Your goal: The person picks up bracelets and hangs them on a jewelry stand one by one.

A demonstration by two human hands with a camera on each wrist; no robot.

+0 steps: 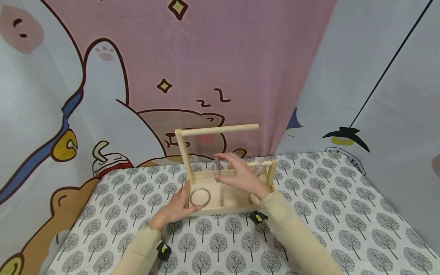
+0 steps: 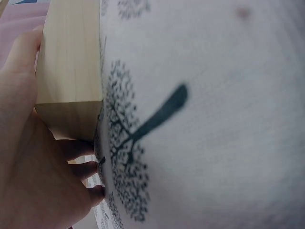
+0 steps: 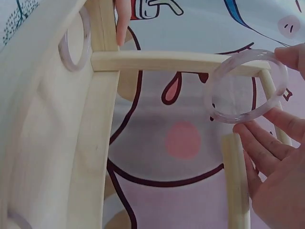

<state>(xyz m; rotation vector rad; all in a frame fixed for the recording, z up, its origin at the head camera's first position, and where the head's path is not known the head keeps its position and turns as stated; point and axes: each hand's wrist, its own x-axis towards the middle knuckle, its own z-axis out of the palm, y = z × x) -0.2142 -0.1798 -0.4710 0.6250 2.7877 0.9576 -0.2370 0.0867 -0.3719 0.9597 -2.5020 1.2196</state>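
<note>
My right hand point(image 1: 238, 175) pinches a pale translucent bangle point(image 3: 214, 90) between thumb and fingertips, upright above the tray of a wooden bangle rack point(image 1: 227, 210). In the right wrist view the bangle overlaps the end of a round bar point(image 3: 236, 191). My left hand point(image 1: 177, 204) holds the tray's left front corner point(image 2: 71, 71), its thumb at the front edge and fingers along the end. A second bangle point(image 1: 191, 198) leans inside the tray near that thumb. Another bangle point(image 1: 260, 167) hangs on the low right bar; one more point(image 1: 251, 199) lies in the tray, partly hidden by the right forearm.
The rack's upper bar point(image 1: 220, 130) sticks out rightward from a tall left post point(image 1: 183, 156), above the right hand. A short post point(image 1: 271, 172) carries the lower bar. A tree-print cloth point(image 1: 309, 229) covers the table, with a cartoon curtain point(image 1: 258, 68) behind it.
</note>
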